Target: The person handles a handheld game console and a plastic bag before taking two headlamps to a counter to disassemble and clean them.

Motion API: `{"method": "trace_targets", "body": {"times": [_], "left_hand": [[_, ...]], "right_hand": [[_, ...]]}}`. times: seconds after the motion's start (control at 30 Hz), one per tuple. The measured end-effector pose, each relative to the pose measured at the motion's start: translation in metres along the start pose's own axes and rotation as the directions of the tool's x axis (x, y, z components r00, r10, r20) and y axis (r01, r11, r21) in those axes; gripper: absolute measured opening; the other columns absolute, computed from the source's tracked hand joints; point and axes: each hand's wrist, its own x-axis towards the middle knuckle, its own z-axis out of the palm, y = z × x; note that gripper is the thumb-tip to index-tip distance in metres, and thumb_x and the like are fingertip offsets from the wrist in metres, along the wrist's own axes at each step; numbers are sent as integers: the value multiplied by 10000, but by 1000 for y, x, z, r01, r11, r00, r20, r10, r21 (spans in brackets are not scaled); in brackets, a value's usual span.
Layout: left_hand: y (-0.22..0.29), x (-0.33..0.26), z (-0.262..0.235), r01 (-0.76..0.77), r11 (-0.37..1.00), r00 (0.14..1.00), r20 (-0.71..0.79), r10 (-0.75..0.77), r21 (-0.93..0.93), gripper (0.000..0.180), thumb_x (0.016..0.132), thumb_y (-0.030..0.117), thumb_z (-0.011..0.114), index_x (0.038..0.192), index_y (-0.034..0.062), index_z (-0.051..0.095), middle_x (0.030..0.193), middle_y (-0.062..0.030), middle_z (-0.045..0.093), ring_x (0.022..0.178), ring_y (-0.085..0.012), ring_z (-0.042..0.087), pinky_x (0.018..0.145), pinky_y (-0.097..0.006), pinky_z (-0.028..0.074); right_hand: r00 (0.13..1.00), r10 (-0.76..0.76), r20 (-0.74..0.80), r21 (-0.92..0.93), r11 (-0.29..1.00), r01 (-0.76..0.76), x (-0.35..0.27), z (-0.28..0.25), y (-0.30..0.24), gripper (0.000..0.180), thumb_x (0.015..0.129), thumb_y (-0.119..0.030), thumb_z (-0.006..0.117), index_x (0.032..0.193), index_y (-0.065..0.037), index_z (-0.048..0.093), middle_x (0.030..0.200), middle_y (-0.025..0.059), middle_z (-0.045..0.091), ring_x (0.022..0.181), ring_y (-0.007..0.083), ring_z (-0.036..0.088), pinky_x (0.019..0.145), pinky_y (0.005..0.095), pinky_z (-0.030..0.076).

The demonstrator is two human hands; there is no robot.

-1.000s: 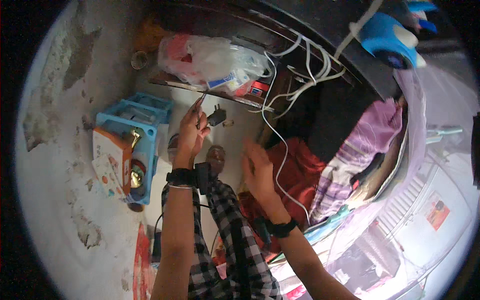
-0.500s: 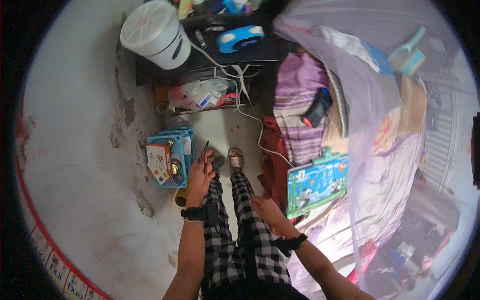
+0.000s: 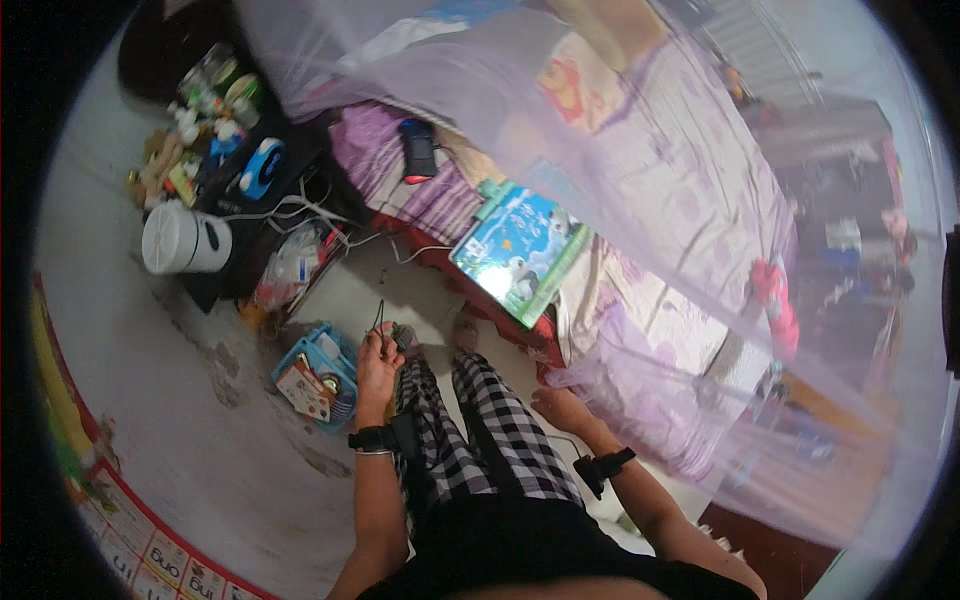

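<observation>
**Thin dark cord pinched in the left hand, right hand down by the bed**

The fingers (image 3: 383, 340) of the left hand (image 3: 377, 362) are curled in, and a thin dark cord (image 3: 379, 315) is pinched at their tips, a wiry loop of it sticking up above the knuckles. A small dark plug-like lump (image 3: 404, 335) is seen just beside the fingertips; whether it is gripped too can't be told, it's too small. A black strap is worn on that wrist.

The right hand (image 3: 562, 408) is held low beside the right thigh, near the edge of the bed. Its fingers look loosely stretched and nothing is seen in them, though how far they're spread can't really be made out. A black band is worn on that wrist as well.

Both legs are covered in soft black-and-white checked trousers (image 3: 480, 430). Just to the left of the left hand, a blue plastic basket (image 3: 325, 350) with a slatted rim is set on the pale, stained floor (image 3: 220, 420), with cards and small bits inside. Further out, a white cylindrical tub (image 3: 183, 240) is lying by a dark low shelf with tangled white cables (image 3: 300, 212). A glossy teal picture book (image 3: 518, 250) is propped at the bed edge, and sheer lilac netting (image 3: 640, 180) is draped over the bed.
</observation>
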Motion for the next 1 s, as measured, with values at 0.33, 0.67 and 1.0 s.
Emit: {"method": "trace_targets", "body": {"times": [0.33, 0.67, 1.0], "left_hand": [[-15, -66, 127, -156, 738, 899, 403, -169, 657, 257, 923, 257, 426, 1012, 25, 494, 732, -15, 488, 610, -77, 411, 555, -235, 391], [-182, -188, 287, -286, 370, 414, 462, -784, 884, 255, 906, 155, 447, 1102, -3, 486, 867, -36, 547, 736, -98, 519, 671, -225, 438], [-389, -283, 404, -471, 115, -30, 115, -993, 875, 278, 908, 135, 432, 1129, -31, 465, 857, -45, 577, 708, -105, 547, 636, -205, 434]], "right_hand": [[981, 95, -171, 222, 974, -56, -104, 21, 43, 241, 797, -222, 547, 936, -28, 580, 788, 179, 615, 719, 359, 579, 631, 408, 459], [868, 408, -282, 623, 766, -157, -264, 56, 148, 281, 827, -272, 544, 906, -7, 596, 787, 140, 624, 728, 252, 602, 652, 352, 470], [566, 671, -479, 585, -237, 776, -405, 44, 171, 402, 916, -310, 402, 1235, -66, 402, 1038, 46, 553, 889, 157, 568, 769, 300, 474]]}}
